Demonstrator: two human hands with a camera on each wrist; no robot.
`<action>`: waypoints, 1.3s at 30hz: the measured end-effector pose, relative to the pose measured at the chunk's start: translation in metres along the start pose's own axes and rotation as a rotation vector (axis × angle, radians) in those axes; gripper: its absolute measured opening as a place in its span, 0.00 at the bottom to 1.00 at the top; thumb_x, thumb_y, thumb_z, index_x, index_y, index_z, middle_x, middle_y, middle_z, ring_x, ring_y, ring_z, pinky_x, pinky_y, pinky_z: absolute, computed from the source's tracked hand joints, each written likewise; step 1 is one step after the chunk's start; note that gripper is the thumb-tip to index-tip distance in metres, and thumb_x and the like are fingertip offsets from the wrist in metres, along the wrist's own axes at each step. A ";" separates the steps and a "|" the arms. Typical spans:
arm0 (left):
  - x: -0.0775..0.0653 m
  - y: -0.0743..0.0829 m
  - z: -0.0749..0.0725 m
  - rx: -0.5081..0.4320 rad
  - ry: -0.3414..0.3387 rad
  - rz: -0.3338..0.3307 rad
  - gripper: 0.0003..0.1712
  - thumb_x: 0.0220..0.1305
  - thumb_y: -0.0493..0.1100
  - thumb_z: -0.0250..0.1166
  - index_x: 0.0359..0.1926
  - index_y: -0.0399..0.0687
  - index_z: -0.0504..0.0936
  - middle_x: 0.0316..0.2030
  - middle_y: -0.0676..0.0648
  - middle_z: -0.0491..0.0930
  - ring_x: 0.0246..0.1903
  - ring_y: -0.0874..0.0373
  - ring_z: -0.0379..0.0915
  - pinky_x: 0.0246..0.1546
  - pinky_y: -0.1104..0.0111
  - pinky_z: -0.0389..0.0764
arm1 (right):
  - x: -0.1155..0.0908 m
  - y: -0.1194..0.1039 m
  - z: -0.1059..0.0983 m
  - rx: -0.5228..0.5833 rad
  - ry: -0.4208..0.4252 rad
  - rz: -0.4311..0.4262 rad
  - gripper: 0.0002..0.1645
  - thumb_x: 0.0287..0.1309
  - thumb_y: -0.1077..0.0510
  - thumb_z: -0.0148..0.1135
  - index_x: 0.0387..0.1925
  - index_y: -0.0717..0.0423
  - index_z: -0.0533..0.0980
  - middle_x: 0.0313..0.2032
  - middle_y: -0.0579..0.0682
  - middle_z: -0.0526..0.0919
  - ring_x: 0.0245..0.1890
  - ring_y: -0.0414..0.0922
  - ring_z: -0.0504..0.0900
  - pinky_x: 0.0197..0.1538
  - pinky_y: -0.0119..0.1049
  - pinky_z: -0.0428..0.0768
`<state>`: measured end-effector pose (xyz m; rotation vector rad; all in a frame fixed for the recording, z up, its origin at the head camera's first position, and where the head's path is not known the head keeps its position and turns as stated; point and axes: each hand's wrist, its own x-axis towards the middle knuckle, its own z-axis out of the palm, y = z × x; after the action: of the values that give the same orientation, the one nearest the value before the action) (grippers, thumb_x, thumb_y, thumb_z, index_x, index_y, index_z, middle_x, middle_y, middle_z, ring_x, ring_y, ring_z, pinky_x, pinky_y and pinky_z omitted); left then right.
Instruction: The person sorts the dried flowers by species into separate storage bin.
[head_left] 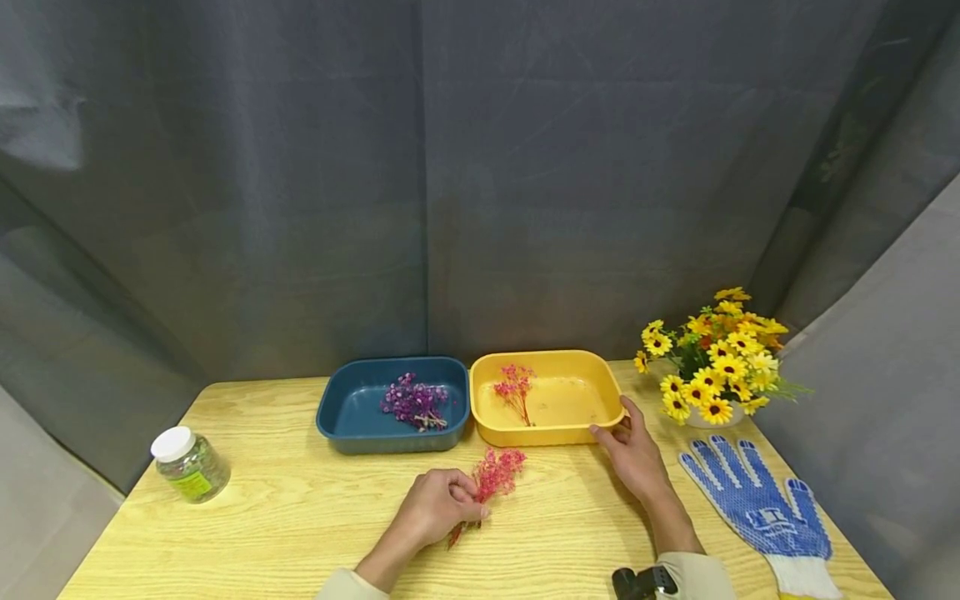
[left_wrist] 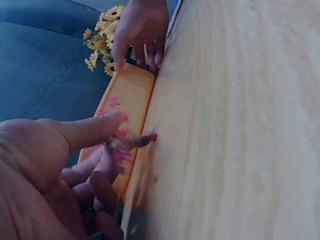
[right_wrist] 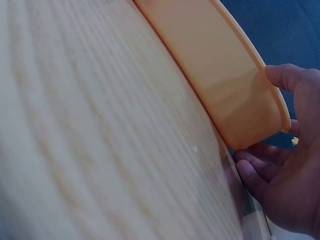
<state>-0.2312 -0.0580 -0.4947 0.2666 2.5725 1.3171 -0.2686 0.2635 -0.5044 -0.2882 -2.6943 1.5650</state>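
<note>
My left hand [head_left: 437, 505] pinches the stems of a small bunch of pink dried flowers [head_left: 501, 472] over the table, in front of the bins. In the left wrist view the stem ends [left_wrist: 142, 140] stick out past the thumb. At the near right corner of a yellow bin [head_left: 555, 435], my right hand [head_left: 636, 457] grips it, thumb on the rim and fingers around the corner, as the right wrist view also shows. Inside that bin lies a pink dried sprig [head_left: 516, 390]. Touching or close on its left stands a dark blue bin [head_left: 352, 444] with purple dried flowers [head_left: 414, 402] in it.
A jar with a white lid [head_left: 192, 467] stands at the table's left side. Yellow artificial flowers [head_left: 716, 367] in a white pot are at the back right. In front of them a blue and white glove [head_left: 768, 508] lies along the right edge. A grey curtain [head_left: 525, 183] hangs behind.
</note>
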 end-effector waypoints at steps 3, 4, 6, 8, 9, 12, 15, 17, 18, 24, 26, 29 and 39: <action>0.001 -0.001 0.003 0.001 -0.004 -0.017 0.11 0.48 0.51 0.76 0.25 0.53 0.84 0.20 0.55 0.81 0.22 0.61 0.74 0.25 0.67 0.73 | 0.001 0.000 0.000 -0.003 0.002 -0.004 0.55 0.64 0.34 0.53 0.77 0.43 0.33 0.73 0.60 0.56 0.67 0.58 0.67 0.65 0.57 0.67; 0.001 -0.001 0.003 0.005 -0.003 -0.017 0.11 0.48 0.52 0.76 0.24 0.54 0.84 0.20 0.55 0.81 0.21 0.62 0.73 0.24 0.67 0.73 | 0.001 0.000 0.000 -0.003 0.003 -0.006 0.55 0.63 0.33 0.53 0.77 0.43 0.33 0.73 0.60 0.56 0.67 0.58 0.67 0.65 0.57 0.67; 0.001 -0.002 0.004 0.013 -0.001 -0.016 0.10 0.50 0.52 0.75 0.23 0.56 0.84 0.19 0.55 0.81 0.19 0.62 0.72 0.22 0.68 0.71 | 0.001 0.000 0.000 -0.003 0.002 -0.007 0.55 0.63 0.32 0.53 0.77 0.42 0.33 0.73 0.60 0.56 0.68 0.58 0.67 0.65 0.57 0.67; 0.000 -0.002 0.005 0.023 0.005 -0.015 0.10 0.50 0.52 0.74 0.22 0.56 0.84 0.19 0.55 0.81 0.19 0.62 0.71 0.21 0.68 0.70 | 0.001 -0.001 0.000 0.002 0.001 -0.006 0.55 0.63 0.33 0.53 0.77 0.42 0.33 0.73 0.60 0.56 0.68 0.58 0.66 0.65 0.57 0.66; 0.000 -0.002 0.005 0.022 0.006 -0.014 0.10 0.50 0.52 0.74 0.22 0.56 0.84 0.19 0.55 0.82 0.19 0.62 0.71 0.21 0.68 0.70 | 0.001 -0.001 0.000 0.003 0.001 -0.005 0.55 0.63 0.33 0.53 0.77 0.42 0.33 0.73 0.60 0.56 0.68 0.58 0.66 0.66 0.57 0.66; 0.000 -0.001 0.005 0.016 0.007 -0.015 0.09 0.51 0.51 0.73 0.22 0.56 0.84 0.20 0.56 0.81 0.21 0.61 0.71 0.22 0.68 0.69 | 0.001 -0.002 0.000 0.003 0.000 0.003 0.55 0.63 0.33 0.53 0.77 0.41 0.33 0.73 0.60 0.56 0.68 0.59 0.66 0.66 0.57 0.65; -0.001 0.001 0.005 -0.003 0.006 -0.011 0.10 0.53 0.51 0.72 0.24 0.54 0.84 0.23 0.55 0.81 0.23 0.60 0.71 0.23 0.68 0.69 | 0.000 -0.003 0.000 0.003 -0.002 0.009 0.55 0.63 0.33 0.53 0.77 0.42 0.32 0.73 0.60 0.56 0.68 0.59 0.66 0.66 0.57 0.64; -0.001 0.001 0.004 -0.008 0.011 -0.009 0.10 0.54 0.51 0.71 0.25 0.53 0.83 0.23 0.55 0.79 0.23 0.60 0.70 0.23 0.69 0.69 | 0.000 -0.003 -0.001 0.006 -0.002 0.010 0.56 0.63 0.33 0.53 0.77 0.42 0.32 0.73 0.60 0.56 0.68 0.59 0.66 0.66 0.58 0.64; -0.001 0.002 0.003 -0.008 0.015 -0.006 0.10 0.55 0.51 0.71 0.26 0.52 0.82 0.23 0.54 0.79 0.23 0.60 0.70 0.23 0.69 0.69 | 0.000 -0.003 -0.001 0.007 -0.002 0.010 0.56 0.63 0.32 0.53 0.77 0.42 0.32 0.73 0.61 0.56 0.68 0.59 0.65 0.66 0.58 0.64; 0.001 -0.001 -0.004 0.094 0.127 0.028 0.07 0.55 0.47 0.71 0.27 0.54 0.81 0.22 0.57 0.78 0.23 0.63 0.71 0.27 0.69 0.71 | 0.000 -0.002 0.000 -0.003 -0.002 0.009 0.57 0.62 0.30 0.53 0.77 0.42 0.32 0.73 0.60 0.56 0.68 0.59 0.66 0.66 0.58 0.64; 0.001 -0.002 -0.005 0.152 0.164 0.045 0.06 0.54 0.46 0.72 0.27 0.55 0.81 0.21 0.59 0.78 0.22 0.65 0.70 0.26 0.70 0.70 | 0.000 -0.003 0.000 -0.007 -0.001 0.011 0.56 0.62 0.31 0.53 0.77 0.43 0.33 0.73 0.60 0.57 0.68 0.58 0.66 0.66 0.58 0.64; 0.000 -0.002 -0.006 0.191 0.152 0.055 0.06 0.52 0.44 0.72 0.27 0.55 0.81 0.19 0.60 0.76 0.19 0.66 0.69 0.25 0.71 0.69 | 0.000 -0.003 -0.001 -0.007 -0.004 0.017 0.57 0.62 0.31 0.53 0.77 0.42 0.33 0.73 0.60 0.57 0.68 0.58 0.66 0.66 0.58 0.64; -0.001 -0.002 -0.002 0.193 -0.014 0.070 0.11 0.51 0.45 0.71 0.37 0.51 0.85 0.21 0.59 0.77 0.19 0.65 0.69 0.23 0.71 0.69 | 0.000 -0.002 -0.001 0.012 -0.012 0.012 0.56 0.62 0.32 0.53 0.77 0.41 0.32 0.73 0.60 0.56 0.69 0.58 0.65 0.66 0.57 0.65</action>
<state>-0.2305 -0.0609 -0.4955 0.4020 2.7033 1.0836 -0.2684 0.2639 -0.5024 -0.2956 -2.6964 1.5899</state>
